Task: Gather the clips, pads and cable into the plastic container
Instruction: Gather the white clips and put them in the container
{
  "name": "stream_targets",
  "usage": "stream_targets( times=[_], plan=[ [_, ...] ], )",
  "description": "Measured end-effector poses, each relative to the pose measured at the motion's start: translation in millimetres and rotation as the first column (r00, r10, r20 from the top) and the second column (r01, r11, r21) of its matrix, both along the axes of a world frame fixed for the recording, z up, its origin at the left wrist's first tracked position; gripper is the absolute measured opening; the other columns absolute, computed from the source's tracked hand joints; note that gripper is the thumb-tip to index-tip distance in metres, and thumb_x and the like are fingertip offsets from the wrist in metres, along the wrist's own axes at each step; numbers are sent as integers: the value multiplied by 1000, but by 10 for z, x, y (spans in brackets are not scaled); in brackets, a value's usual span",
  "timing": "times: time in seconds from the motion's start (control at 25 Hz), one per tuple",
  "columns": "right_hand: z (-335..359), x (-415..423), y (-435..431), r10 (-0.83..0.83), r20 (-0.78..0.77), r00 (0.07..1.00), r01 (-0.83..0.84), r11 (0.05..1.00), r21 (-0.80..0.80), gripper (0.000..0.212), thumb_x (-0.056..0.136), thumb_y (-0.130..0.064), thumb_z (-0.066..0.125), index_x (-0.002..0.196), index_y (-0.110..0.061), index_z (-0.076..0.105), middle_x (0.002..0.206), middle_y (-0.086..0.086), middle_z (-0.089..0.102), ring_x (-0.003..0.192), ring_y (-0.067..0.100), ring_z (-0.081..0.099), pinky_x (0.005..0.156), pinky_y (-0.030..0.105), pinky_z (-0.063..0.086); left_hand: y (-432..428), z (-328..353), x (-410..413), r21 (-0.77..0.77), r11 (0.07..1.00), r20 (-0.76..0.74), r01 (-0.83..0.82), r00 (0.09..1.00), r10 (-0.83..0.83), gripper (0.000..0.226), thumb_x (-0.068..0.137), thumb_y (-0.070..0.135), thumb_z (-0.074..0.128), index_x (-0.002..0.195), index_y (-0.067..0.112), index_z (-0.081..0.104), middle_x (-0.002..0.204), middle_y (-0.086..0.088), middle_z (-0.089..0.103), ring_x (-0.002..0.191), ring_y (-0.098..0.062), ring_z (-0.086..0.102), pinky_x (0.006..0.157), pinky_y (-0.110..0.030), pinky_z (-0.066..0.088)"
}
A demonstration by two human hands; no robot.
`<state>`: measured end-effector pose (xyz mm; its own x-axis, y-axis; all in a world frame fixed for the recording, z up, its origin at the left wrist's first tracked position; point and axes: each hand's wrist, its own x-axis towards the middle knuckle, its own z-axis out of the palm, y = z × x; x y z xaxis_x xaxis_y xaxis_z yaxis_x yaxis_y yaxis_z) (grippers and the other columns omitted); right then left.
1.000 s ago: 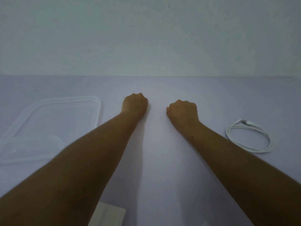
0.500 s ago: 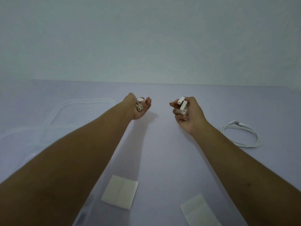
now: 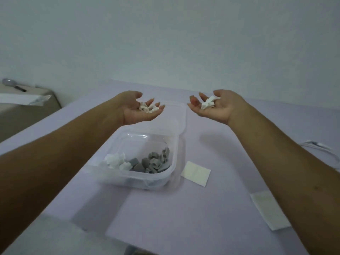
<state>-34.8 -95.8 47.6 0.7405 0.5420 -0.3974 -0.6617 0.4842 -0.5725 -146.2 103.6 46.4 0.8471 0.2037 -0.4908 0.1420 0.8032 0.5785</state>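
Note:
My left hand (image 3: 135, 114) lies palm up above the far rim of the clear plastic container (image 3: 175, 150), with several white clips (image 3: 148, 108) on its fingers. My right hand (image 3: 218, 110), also palm up, holds more white clips (image 3: 207, 103) to the right of the container. Inside the container lie several grey clips (image 3: 154, 161) and white clips (image 3: 116, 161). One white pad (image 3: 196, 173) lies just right of the container; a second pad (image 3: 270, 210) sits partly under my right forearm. The white cable (image 3: 323, 147) shows at the right edge.
The container's clear lid (image 3: 182, 116) lies flat behind it on the lilac table (image 3: 184, 218). A beige piece of furniture (image 3: 27, 111) with a white sheet and a grey object on top stands off the table's left edge. A pale wall runs behind.
Both hands have lifted from the table, turned palm up and spread their fingers, showing the white clips. The view has swung so that the container with clips is now in sight.

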Motion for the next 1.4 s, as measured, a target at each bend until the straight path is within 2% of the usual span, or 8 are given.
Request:
stream_targets(
  times=[0.08, 0.2, 0.32, 0.48, 0.68, 0.96, 1.12, 1.4],
  plan=[
    [42, -236, 282, 66, -1, 998, -66, 998, -10, 37, 103, -20, 29, 103, 7, 53, 105, 30, 52, 89, 39, 55, 90, 48, 48, 92, -35, -294, -12, 993, -16, -115, 993, 115, 37, 104, 25, 28, 111, -3, 51, 130, -19, 50, 114, -36, 52, 103, -43, 42],
    [-92, -514, 681, 195, -32, 980, -198, 976, -89, 38, 103, -20, 28, 99, 8, 54, 106, 30, 49, 91, 40, 52, 87, 40, 50, 103, -153, -508, -87, 957, -22, -276, 961, 275, 44, 104, 26, 26, 138, 1, 38, 147, -19, 38, 137, -34, 37, 113, -41, 31],
    [-282, -620, 976, 273, -100, 957, -289, 934, -210, 37, 102, -24, 33, 101, 7, 52, 104, 26, 48, 102, 35, 49, 91, 43, 45, 123, -292, -556, -122, 919, -107, -374, 926, 362, 48, 101, 26, 30, 141, 2, 36, 143, -17, 43, 131, -31, 46, 110, -39, 37],
    [-474, -643, 1289, 344, -143, 928, -372, 859, -350, 46, 99, -32, 39, 126, 5, 45, 131, 28, 41, 121, 38, 45, 107, 51, 33, 186, -373, -622, -57, 881, -240, -471, 862, 445, 49, 96, 22, 35, 144, 8, 35, 148, -10, 39, 132, -29, 44, 110, -40, 37],
    [-593, -719, 1501, 389, -118, 913, -406, 848, -342, 63, 99, -33, 39, 145, 7, 21, 147, 28, 30, 132, 47, 35, 107, 56, 35, -29, -205, -744, -28, 928, -143, -371, 921, 363, 49, 102, 18, 21, 149, 5, 24, 148, -20, 38, 131, -41, 42, 97, -52, 37],
    [-495, -666, 1510, 471, -37, 881, -456, 826, -331, 74, 101, -32, 35, 147, 12, 0, 157, 31, 3, 144, 46, 15, 117, 51, 21, 33, -114, -803, -13, 940, -121, -340, 934, 337, 53, 105, 23, 18, 154, 8, 4, 160, -16, 14, 144, -37, 24, 112, -49, 24],
    [-409, -694, 1431, 484, -1, 875, -454, 822, -344, 73, 102, -33, 34, 147, 13, 0, 157, 32, 0, 146, 43, 9, 119, 45, 19, 115, -134, -789, 15, 944, -122, -329, 937, 328, 57, 104, 26, 18, 153, 9, -5, 162, -13, -2, 147, -36, 12, 115, -50, 17],
    [-283, -626, 1177, 461, 69, 885, -414, 845, -338, 67, 101, -32, 36, 144, 15, 15, 152, 35, 18, 141, 45, 26, 116, 45, 29, 203, -114, -754, 57, 959, -104, -276, 954, 281, 62, 102, 29, 19, 153, 8, -10, 161, -13, -10, 149, -34, -4, 118, -51, 5]
  ],
)
